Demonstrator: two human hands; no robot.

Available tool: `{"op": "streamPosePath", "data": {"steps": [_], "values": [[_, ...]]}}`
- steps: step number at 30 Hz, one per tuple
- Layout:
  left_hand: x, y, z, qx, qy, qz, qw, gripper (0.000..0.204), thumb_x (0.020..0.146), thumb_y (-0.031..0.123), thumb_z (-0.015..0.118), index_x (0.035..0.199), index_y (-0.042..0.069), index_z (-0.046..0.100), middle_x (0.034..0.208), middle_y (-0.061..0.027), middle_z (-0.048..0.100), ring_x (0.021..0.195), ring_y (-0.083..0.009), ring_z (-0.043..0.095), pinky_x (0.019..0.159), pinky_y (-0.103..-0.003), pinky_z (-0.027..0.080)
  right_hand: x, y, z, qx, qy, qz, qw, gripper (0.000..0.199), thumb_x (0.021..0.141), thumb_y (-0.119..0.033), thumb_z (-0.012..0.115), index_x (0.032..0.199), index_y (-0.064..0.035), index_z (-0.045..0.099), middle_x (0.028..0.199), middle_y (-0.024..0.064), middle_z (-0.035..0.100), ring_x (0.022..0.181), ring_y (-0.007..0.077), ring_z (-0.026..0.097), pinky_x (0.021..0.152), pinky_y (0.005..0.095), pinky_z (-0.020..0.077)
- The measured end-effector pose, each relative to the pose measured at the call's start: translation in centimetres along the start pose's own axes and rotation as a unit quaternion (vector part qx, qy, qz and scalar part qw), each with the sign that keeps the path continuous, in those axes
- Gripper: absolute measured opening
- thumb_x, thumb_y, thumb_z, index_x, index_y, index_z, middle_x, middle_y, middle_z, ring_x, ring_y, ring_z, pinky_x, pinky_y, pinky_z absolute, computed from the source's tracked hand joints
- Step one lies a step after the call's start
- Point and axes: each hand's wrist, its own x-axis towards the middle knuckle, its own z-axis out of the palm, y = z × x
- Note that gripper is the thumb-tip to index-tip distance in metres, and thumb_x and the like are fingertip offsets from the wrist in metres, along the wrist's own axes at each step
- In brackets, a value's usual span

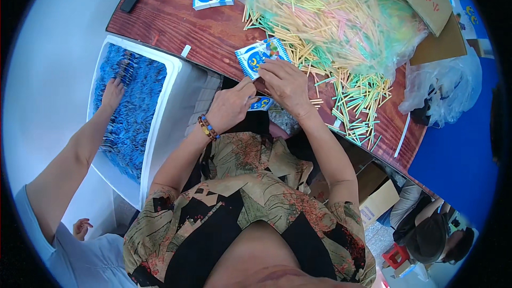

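The work in hand appears to be handling a small blue-and-white packet point(252, 58), which lies near the middle of the frame at the front edge of the wooden table point(176, 26). The right hand point(280, 80) is partly curled, its fingers bent down over the packet's lower part. The left hand point(233, 102) is more tightly curled, its fingertips drawn together just beside the packet's lower edge; whether they pinch anything I cannot tell.

A second packet point(261, 103) shows lower down, between the wrists and below the table edge; what bears it is unclear. Loose coloured sticks point(362, 101) lie right of the right hand, beside a clear bag point(330, 16) full of them.

Judging from this pose, the next move calls for a steady right hand on the packet and a fine fingertip grip from the left at its near edge.
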Motion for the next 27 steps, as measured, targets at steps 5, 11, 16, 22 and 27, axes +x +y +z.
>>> {"op": "streamPosePath", "data": {"steps": [5,11,16,22,27], "values": [[-0.4,-0.1,0.6,-0.032,0.020,0.020,0.999,0.017,0.086,0.013,0.061,0.088,0.005,0.046,0.104,-0.0119,0.056,0.068,-0.0359,0.058,0.055,-0.045,0.045,-0.6,-0.2,-0.2,-0.011,0.010,0.004,1.000,0.029,0.067,-0.012,0.075,0.094,-0.0085,0.064,0.099,0.0051,0.066,0.092,0.0235,0.066,0.078,0.0349,0.0539],[-2.0,-0.9,0.8,-0.080,0.088,0.014,0.993,0.014,0.084,0.008,0.064,0.086,0.005,0.051,0.118,-0.0131,0.061,0.073,-0.0346,0.061,0.058,-0.039,0.048,-0.9,-0.4,-0.1,-0.012,-0.023,0.006,1.000,0.030,0.068,-0.013,0.074,0.096,-0.0094,0.065,0.098,0.0041,0.065,0.092,0.0222,0.064,0.082,0.0340,0.0513],[-3.0,-1.2,0.7,-0.189,0.102,-0.014,0.977,0.008,0.087,0.004,0.060,0.088,0.003,0.052,0.114,-0.0156,0.065,0.076,-0.0298,0.065,0.060,-0.033,0.051,-0.1,-0.1,-0.4,-0.035,-0.035,0.001,0.999,0.028,0.072,-0.011,0.069,0.100,-0.0101,0.067,0.102,0.0069,0.064,0.103,0.0239,0.061,0.091,0.0377,0.0467],[-2.2,0.1,1.5,-0.419,0.142,-0.161,0.882,0.008,0.092,0.008,0.061,0.093,0.003,0.055,0.088,-0.0043,0.065,0.075,-0.0061,0.057,0.064,-0.023,0.047,-2.4,-0.3,-4.8,0.233,0.033,0.317,0.919,0.023,0.087,-0.006,0.061,0.110,-0.0047,0.065,0.106,0.0045,0.065,0.101,0.0137,0.061,0.089,0.0311,0.0470],[1.6,1.6,3.8,-0.487,0.114,-0.113,0.858,0.006,0.092,0.004,0.057,0.097,0.004,0.053,0.091,-0.0022,0.062,0.081,-0.0063,0.058,0.071,-0.022,0.047,-3.7,-1.7,-7.9,0.444,-0.049,0.406,0.797,0.016,0.089,-0.006,0.064,0.104,-0.0002,0.066,0.089,0.0007,0.065,0.083,0.0040,0.059,0.071,0.0189,0.0479]]}}
